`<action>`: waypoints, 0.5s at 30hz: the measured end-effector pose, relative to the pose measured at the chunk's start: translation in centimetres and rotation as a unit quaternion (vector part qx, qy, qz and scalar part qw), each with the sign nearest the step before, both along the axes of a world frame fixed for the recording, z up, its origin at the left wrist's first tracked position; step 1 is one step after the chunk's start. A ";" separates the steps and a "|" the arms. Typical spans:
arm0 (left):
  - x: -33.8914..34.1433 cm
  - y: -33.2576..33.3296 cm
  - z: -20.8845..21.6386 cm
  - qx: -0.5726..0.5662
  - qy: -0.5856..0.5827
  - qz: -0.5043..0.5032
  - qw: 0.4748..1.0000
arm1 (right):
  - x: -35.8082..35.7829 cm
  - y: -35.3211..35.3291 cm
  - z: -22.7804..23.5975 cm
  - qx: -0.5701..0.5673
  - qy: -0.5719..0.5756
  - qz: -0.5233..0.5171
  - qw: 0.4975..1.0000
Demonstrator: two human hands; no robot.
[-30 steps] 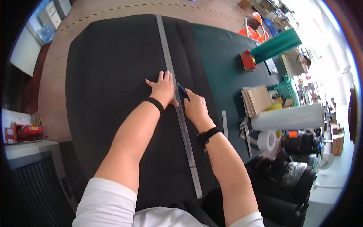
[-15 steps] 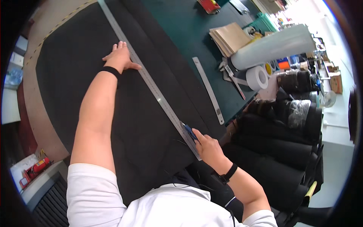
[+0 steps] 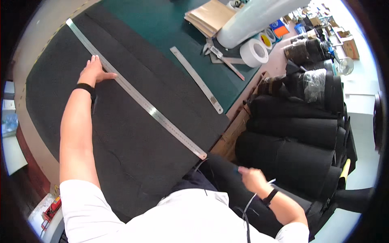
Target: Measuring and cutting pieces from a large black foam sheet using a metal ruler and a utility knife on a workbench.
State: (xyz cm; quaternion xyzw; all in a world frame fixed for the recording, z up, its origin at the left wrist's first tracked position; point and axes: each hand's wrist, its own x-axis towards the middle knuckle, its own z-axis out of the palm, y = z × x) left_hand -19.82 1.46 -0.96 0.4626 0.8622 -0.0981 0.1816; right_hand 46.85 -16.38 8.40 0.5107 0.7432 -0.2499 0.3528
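- left hand point(image 3: 91, 73): grip open, spread against the steel ruler point(image 3: 153, 111)
- steel ruler: lying diagonally across the black sheet point(image 3: 121, 137)
- right hand point(image 3: 255, 180): grip closed around a blurred tool point(image 3: 236, 170), apart from the ruler

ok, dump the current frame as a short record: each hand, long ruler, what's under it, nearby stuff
left_hand: left hand spread, fingertips and thumb at the long ruler's edge
right_hand: right hand closed around a small blue tool, blurred, mostly hidden; apart from the ruler, past its near end
long_ruler: long ruler, metal, lying diagonally
under_it: black sheet, spread over the green tabletop
nearby: short ruler near the sheet's edge; caliper; white tape roll
right_side: stacked black rolls
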 end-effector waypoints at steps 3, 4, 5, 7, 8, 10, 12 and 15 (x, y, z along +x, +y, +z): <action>-1.3 -0.6 -1.0 0.002 -0.006 -0.002 1.000 | -1.8 2.9 1.4 0.201 0.185 -0.047 0.961; -1.7 -0.3 -1.2 0.008 -0.011 0.001 1.000 | -2.1 3.7 0.9 0.205 0.187 -0.050 0.959; -1.5 -0.3 -0.9 0.008 -0.008 -0.001 1.000 | -2.2 4.4 -0.1 0.248 0.233 -0.078 0.937; -0.8 -0.1 -0.2 0.010 -0.025 -0.001 1.000 | -2.2 5.0 -1.8 0.334 0.315 -0.129 0.879; -0.8 -0.2 0.1 0.010 -0.031 0.001 0.999 | -2.7 5.1 -2.8 0.334 0.316 -0.130 0.878; -1.0 -0.3 -0.1 0.010 -0.027 0.001 1.000 | -4.5 5.3 -5.5 0.235 0.388 -0.318 0.833; -1.1 -0.2 -0.5 0.012 -0.024 0.001 1.000 | -6.2 5.3 -8.8 0.180 0.421 -0.402 0.793; -0.9 -0.3 -0.7 0.017 -0.030 0.002 0.999 | -9.4 4.8 -12.7 0.017 0.480 -0.494 0.725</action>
